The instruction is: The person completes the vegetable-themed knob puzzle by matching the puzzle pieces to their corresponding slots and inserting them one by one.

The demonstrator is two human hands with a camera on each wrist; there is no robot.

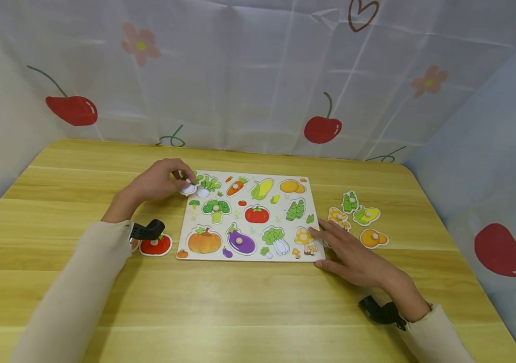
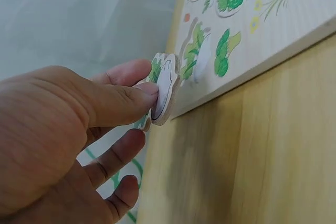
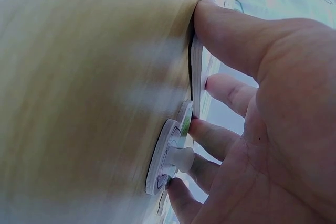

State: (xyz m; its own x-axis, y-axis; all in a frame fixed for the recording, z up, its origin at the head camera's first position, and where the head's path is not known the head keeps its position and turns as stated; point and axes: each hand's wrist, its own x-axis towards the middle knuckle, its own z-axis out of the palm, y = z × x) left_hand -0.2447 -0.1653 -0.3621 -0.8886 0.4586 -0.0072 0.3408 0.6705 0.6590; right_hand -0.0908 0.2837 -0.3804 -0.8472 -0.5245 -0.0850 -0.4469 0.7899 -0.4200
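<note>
Lying flat on the wood-grain table (image 1: pixel 240 312) was one pale vegetable board (image 1: pixel 260 257); rigid, by my judgement, and best steadied at its rim.

Right hand (image 1: pixel 353 254), mine: fingers spread, at the board's right edge near the lower corner.

Left hand (image 1: pixel 160 179), mine: thumb and fingers pinched the white turnip piece; the outer fingers stood apart, bent.

Loose pieces: tomato (image 1: pixel 155 245) near my left wrist; corn (image 1: pixel 367 215), potato (image 1: pixel 374 238) and asparagus (image 1: pixel 350 201) beyond my right hand.

White turnip piece (image 1: pixel 188 189): tilted, at the board's upper left corner. Thin and likely wooden, I judged it light and stiff, smooth enough to slip, its leafy edge the likeliest to chip. Suggested hold: its outline, or a knob like the potato's (image 1: pixel 375 236).

Brands, labels, writing: none I could read.
</note>
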